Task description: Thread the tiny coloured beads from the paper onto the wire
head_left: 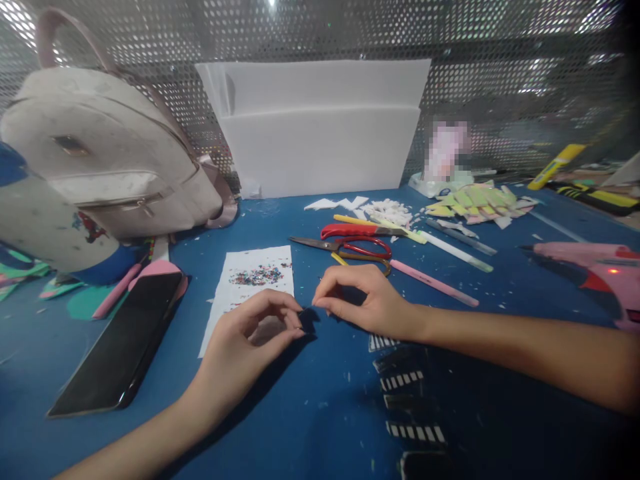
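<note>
My left hand (253, 327) and my right hand (357, 297) meet over the blue table (310, 407). Both pinch a small dark piece (309, 319) between thumb and fingertips, just above the tabletop. Behind my left hand lies a white paper sheet (235, 300) with a scatter of tiny coloured bits (257, 275) on it. Red-handled scissors (350, 239) lie just beyond my right hand. Dark strips with white stripes (405, 383) lie under my right forearm.
A black phone (123, 343) lies at the left, a pale backpack (107, 153) behind it. White foam board (320, 127) leans on the mesh wall. Pens (433, 282), foam scraps (390, 210), green-pink cut pieces (475, 200) and a pink glue gun (590, 263) lie at the right.
</note>
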Motion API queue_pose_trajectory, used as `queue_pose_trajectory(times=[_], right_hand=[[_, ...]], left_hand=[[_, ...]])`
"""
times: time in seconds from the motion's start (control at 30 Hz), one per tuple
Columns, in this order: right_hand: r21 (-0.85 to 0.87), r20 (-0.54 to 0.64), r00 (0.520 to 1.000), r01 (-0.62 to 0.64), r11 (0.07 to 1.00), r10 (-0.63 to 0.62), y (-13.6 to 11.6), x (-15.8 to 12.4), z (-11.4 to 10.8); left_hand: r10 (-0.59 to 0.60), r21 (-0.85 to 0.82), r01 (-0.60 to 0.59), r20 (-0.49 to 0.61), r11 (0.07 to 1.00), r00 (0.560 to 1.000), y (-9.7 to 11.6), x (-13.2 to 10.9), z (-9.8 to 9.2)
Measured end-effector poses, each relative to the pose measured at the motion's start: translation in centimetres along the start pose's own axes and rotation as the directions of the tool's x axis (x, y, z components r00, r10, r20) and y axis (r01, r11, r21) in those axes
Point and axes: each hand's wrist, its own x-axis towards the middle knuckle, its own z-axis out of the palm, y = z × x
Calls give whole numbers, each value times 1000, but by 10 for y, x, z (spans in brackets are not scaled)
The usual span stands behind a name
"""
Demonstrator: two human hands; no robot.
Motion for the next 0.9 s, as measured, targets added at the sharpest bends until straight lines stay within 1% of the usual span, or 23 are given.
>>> queue_pose_trajectory(times=[0.1, 0.2, 0.27, 0.33, 0.4, 0.43, 0.5, 0.53, 0.57, 0.6, 0.63, 0.67, 0.8, 0.9], right_hand=[[-17, -14, 999, 34, 999, -34, 0, 0, 0], [-18, -16, 999, 34, 999, -35, 0, 0, 0], [-14, -16, 999, 35, 999, -35, 1, 1, 0], [-9, -14, 999, 36, 999, -36, 2, 1, 1], [-4, -9, 999, 31, 1000, -31, 2, 0, 1], [0, -4, 1000, 28, 1000, -28, 3, 0, 1], [5, 3, 1000, 22, 1000, -22, 3, 0, 1], [6, 6, 1000, 19, 1000, -19, 3, -1, 1], [7, 8, 1000, 19, 1000, -19, 3, -1, 1], [7, 12, 1000, 17, 1000, -17, 3, -1, 1], [6, 15, 1000, 14, 1000, -15, 2, -1, 1], [5, 18, 1000, 11, 1000, -11, 2, 0, 0], [-4, 22, 1000, 10, 1000, -10, 1, 0, 0], [-6, 22, 1000, 13, 1000, -13, 1, 1, 1]], left_hand=[[48, 110, -46, -21, 993, 999, -4, -1, -4], [143, 290, -117, -71, 950, 987, -4, 2, -16], [229, 415, -149, -150, 898, 962, -1, 7, -27], [288, 487, -133, -259, 863, 922, 4, 13, -39], [319, 555, -101, -311, 826, 895, 8, 19, -51], [326, 595, -83, -313, 799, 892, 8, 22, -56], [320, 680, -51, -276, 731, 906, 4, 27, -66], [300, 714, -47, -232, 698, 925, 0, 29, -70], [298, 743, -70, -178, 666, 938, -4, 31, -75], [264, 766, -88, -110, 637, 958, -10, 33, -78], [273, 780, -127, -58, 613, 960, -15, 35, -81], [215, 785, -134, 1, 605, 977, -20, 37, -83], [208, 766, -131, -3, 629, 978, -31, 40, -85], [246, 765, -178, 27, 619, 969, -33, 40, -83]])
